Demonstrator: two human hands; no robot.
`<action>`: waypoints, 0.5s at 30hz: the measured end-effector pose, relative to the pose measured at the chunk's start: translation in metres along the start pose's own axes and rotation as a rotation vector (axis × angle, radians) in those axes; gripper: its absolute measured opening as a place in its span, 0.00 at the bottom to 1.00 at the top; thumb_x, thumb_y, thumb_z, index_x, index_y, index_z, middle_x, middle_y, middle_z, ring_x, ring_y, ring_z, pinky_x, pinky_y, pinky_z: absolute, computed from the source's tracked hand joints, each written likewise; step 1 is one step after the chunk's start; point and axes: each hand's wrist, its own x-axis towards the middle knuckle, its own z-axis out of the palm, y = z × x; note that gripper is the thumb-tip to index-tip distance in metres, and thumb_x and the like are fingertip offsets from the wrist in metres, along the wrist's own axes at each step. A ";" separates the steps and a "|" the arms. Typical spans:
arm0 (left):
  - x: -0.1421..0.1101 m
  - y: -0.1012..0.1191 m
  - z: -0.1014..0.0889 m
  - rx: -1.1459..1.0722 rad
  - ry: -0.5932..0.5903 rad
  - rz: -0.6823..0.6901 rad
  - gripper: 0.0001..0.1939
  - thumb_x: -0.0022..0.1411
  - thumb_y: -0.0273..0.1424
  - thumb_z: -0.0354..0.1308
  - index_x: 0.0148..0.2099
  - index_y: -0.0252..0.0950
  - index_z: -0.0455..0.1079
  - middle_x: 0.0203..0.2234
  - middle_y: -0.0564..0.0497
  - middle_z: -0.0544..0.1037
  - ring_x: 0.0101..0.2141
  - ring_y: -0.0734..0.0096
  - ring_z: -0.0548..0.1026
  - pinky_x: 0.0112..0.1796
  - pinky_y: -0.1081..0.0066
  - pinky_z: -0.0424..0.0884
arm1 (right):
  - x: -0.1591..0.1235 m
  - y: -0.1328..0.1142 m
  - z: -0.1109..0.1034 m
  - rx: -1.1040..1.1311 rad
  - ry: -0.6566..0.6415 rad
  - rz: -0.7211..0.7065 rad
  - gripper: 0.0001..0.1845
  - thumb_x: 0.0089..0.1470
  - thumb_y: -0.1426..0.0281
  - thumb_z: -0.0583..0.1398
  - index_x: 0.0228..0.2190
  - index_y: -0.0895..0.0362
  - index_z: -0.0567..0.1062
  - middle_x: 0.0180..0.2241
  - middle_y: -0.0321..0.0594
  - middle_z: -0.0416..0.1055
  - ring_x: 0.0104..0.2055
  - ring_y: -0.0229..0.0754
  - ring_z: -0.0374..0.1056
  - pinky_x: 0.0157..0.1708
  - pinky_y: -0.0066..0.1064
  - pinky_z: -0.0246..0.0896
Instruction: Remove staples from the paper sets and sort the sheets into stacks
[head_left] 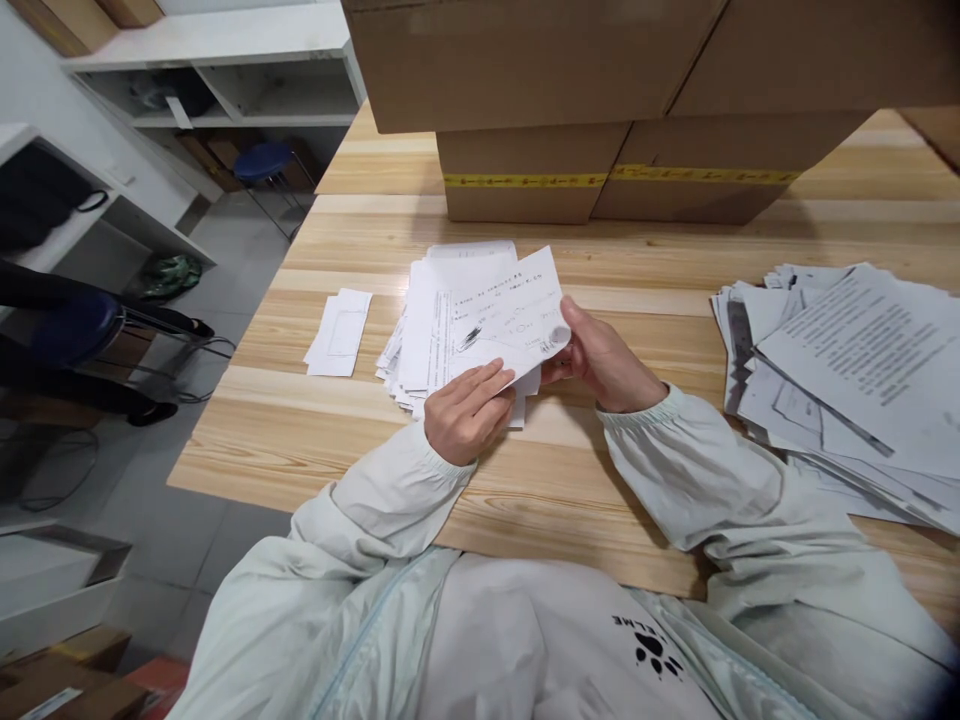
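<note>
A sheet of paper with handwriting and dark scribbles is held at a slant between my hands. My right hand pinches its right edge, where the corner curls. Along the lower left edge, the fingers of my left hand are closed on the same sheet; my left thumb is hidden. Beneath it lies an uneven stack of printed papers, partly covered by the sheet and my hands. Two or so small white slips lie apart on the table, left of the stack.
A larger messy paper pile sits on the wooden table to the right. Stacked cardboard boxes with yellow tape stand at the back. Off the table's left edge are blue stools, white shelves and a person's legs.
</note>
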 end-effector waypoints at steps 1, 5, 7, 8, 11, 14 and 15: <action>0.000 0.000 0.000 -0.017 -0.011 0.001 0.13 0.69 0.35 0.54 0.33 0.42 0.77 0.46 0.46 0.83 0.55 0.54 0.77 0.57 0.49 0.75 | 0.000 0.002 0.000 -0.008 -0.021 0.033 0.32 0.47 0.41 0.64 0.39 0.56 0.81 0.31 0.43 0.80 0.31 0.45 0.75 0.31 0.37 0.72; -0.002 0.002 -0.001 -0.088 -0.051 0.111 0.11 0.68 0.33 0.55 0.35 0.41 0.78 0.47 0.46 0.83 0.55 0.56 0.77 0.56 0.53 0.75 | 0.006 0.014 -0.002 -0.008 -0.074 0.082 0.24 0.37 0.52 0.74 0.29 0.59 0.82 0.29 0.44 0.80 0.32 0.44 0.74 0.34 0.37 0.71; -0.003 0.003 -0.005 -0.108 -0.011 0.177 0.09 0.67 0.34 0.57 0.42 0.42 0.78 0.50 0.46 0.82 0.56 0.56 0.77 0.56 0.54 0.75 | 0.007 0.016 -0.004 -0.010 -0.025 -0.003 0.21 0.32 0.59 0.76 0.27 0.58 0.82 0.28 0.41 0.80 0.31 0.43 0.74 0.36 0.38 0.70; -0.003 0.003 -0.008 -0.107 0.057 0.179 0.11 0.67 0.37 0.57 0.48 0.42 0.77 0.52 0.45 0.80 0.57 0.55 0.75 0.56 0.53 0.74 | 0.006 0.015 -0.005 -0.019 0.020 -0.073 0.19 0.32 0.60 0.76 0.27 0.57 0.82 0.28 0.40 0.80 0.32 0.44 0.74 0.37 0.39 0.70; 0.003 0.002 -0.022 -0.078 0.411 0.012 0.29 0.68 0.51 0.51 0.64 0.42 0.64 0.63 0.40 0.70 0.64 0.49 0.67 0.58 0.47 0.71 | -0.004 0.007 -0.011 -0.082 0.184 -0.330 0.13 0.38 0.63 0.74 0.30 0.52 0.84 0.33 0.38 0.81 0.38 0.49 0.76 0.40 0.45 0.71; 0.015 -0.001 -0.037 -0.148 0.556 -0.221 0.39 0.68 0.60 0.36 0.71 0.44 0.50 0.67 0.39 0.63 0.65 0.51 0.65 0.55 0.51 0.72 | -0.025 0.001 -0.022 -0.127 0.267 -0.519 0.09 0.41 0.67 0.73 0.30 0.47 0.84 0.36 0.36 0.82 0.43 0.51 0.76 0.45 0.48 0.71; 0.019 -0.003 -0.041 -0.217 0.472 -0.277 0.40 0.67 0.61 0.32 0.72 0.45 0.50 0.66 0.40 0.65 0.63 0.53 0.68 0.54 0.53 0.73 | -0.033 0.001 -0.027 -0.135 0.264 -0.541 0.09 0.42 0.67 0.73 0.30 0.46 0.84 0.37 0.35 0.82 0.43 0.51 0.76 0.46 0.48 0.71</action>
